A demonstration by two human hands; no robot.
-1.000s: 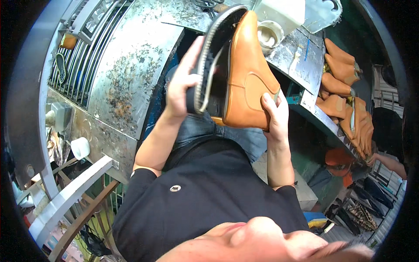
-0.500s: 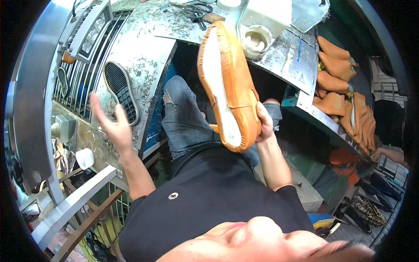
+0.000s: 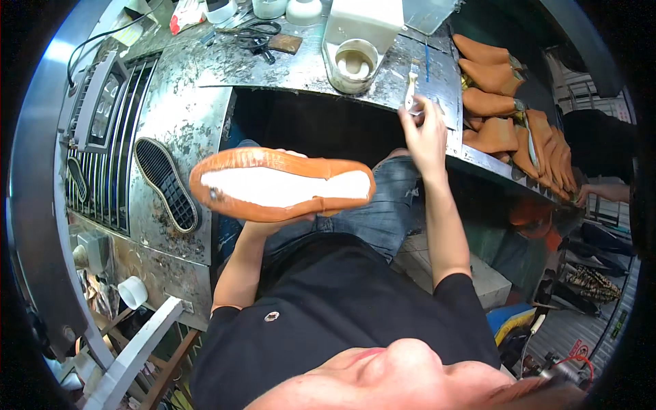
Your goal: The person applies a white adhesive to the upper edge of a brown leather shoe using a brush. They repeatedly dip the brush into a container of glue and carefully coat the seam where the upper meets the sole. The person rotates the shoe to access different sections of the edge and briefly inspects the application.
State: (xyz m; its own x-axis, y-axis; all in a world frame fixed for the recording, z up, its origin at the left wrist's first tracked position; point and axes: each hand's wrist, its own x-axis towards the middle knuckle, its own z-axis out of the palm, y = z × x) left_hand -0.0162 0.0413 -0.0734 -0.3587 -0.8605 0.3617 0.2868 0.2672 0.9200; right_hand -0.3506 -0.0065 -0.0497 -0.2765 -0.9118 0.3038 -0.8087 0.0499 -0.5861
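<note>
Tan boot (image 3: 281, 186) was underside-up in the left hand (image 3: 277, 226), clamped from below and behind, though most of that grip was hidden by the boot itself. Right hand (image 3: 428, 135) was pretty loose, thumb and fingers apart, just beside a white-handled brush (image 3: 411, 86); honestly couldn't tell if they touched it. Black outsole (image 3: 166, 183) lay left of the left-hand grip, on the metal bench (image 3: 181, 109).

Black-handled scissors (image 3: 249, 31) lie near a flat brown rectangular block (image 3: 285, 44), back from the front edge of the stained grey metal workbench (image 3: 304, 70).
</note>
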